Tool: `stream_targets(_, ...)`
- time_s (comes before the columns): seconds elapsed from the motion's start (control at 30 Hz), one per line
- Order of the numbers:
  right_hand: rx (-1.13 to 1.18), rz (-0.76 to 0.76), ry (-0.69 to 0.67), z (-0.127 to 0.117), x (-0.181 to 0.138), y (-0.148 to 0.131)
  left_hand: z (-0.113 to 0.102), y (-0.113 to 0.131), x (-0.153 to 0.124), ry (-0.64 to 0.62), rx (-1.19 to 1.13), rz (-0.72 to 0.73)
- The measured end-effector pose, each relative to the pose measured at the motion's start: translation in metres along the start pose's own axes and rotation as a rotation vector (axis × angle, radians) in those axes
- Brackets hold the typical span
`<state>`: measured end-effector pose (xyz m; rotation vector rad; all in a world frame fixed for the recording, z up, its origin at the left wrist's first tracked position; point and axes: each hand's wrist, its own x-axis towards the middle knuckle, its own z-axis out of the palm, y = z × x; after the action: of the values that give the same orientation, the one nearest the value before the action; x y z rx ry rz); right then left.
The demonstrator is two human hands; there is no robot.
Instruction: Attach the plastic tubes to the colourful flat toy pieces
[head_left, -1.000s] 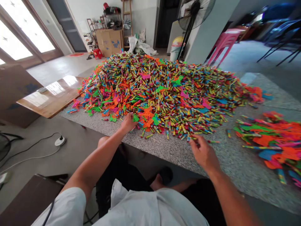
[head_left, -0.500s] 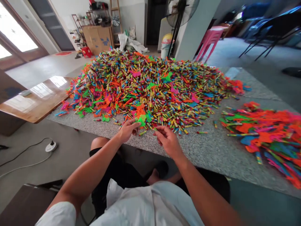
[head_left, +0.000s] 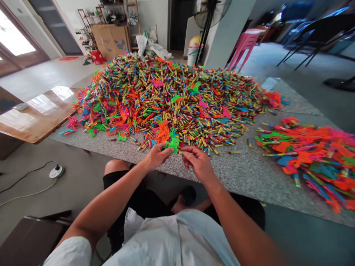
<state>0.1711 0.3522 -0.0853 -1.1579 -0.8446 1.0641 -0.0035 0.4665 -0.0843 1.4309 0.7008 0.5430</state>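
Observation:
A huge heap of small coloured tubes and flat plastic cut-outs covers the grey speckled table. My left hand pinches a green flat plastic piece at the heap's near edge. My right hand is closed on a small coloured tube, held against the green piece. Both hands meet just above the table's front edge, over my lap.
A second pile of assembled orange, pink and green pieces lies at the right. A wooden table adjoins on the left. A power strip and cable lie on the floor. A fan, pink stool and chairs stand behind.
My left hand lifted a green piece out of the heap. My right hand swung in from the right with a tube and met it in front of me.

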Motion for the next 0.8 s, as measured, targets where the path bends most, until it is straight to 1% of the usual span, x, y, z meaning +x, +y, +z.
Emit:
stream_targets(0.07,0.043,0.035,0.004,0.0,-0.001,-0.001,0.001,0.004,-0.003,0.015,0.107,0.026)
stream_targets(0.17,0.074,0.099,0.026,0.003,-0.003,-0.003,0.002,0.012,-0.007,0.056,0.296,0.116)
stream_targets(0.27,0.066,0.116,0.049,0.005,-0.004,-0.005,0.001,0.02,-0.009,0.073,0.389,0.166)
stream_targets(0.33,0.027,0.069,0.054,0.005,-0.006,-0.006,0.0,0.022,-0.009,0.029,0.352,0.138)
stream_targets(0.47,-0.155,-0.083,0.011,-0.001,-0.012,-0.01,-0.004,0.015,-0.01,-0.181,0.129,-0.041)
stream_targets(0.5,-0.189,-0.1,-0.004,-0.003,-0.013,-0.011,-0.004,0.011,-0.011,-0.216,0.093,-0.062)
stream_targets(0.57,-0.215,-0.103,-0.022,-0.006,-0.015,-0.011,0.0,0.004,-0.011,-0.245,0.091,-0.058)
stream_targets(0.63,-0.213,-0.079,-0.012,-0.01,-0.018,-0.01,0.007,0.0,-0.009,-0.244,0.159,-0.042)
stream_targets(0.7,-0.22,-0.031,0.01,-0.019,-0.022,-0.007,0.012,0.0,-0.004,-0.233,0.266,-0.037)
stream_targets(0.77,-0.236,0.0,0.094,-0.04,-0.027,-0.006,0.01,0.003,-0.001,-0.134,0.411,-0.026)
stream_targets(0.8,-0.242,-0.009,0.182,-0.058,-0.031,-0.006,0.004,0.005,-0.001,-0.039,0.5,-0.017)
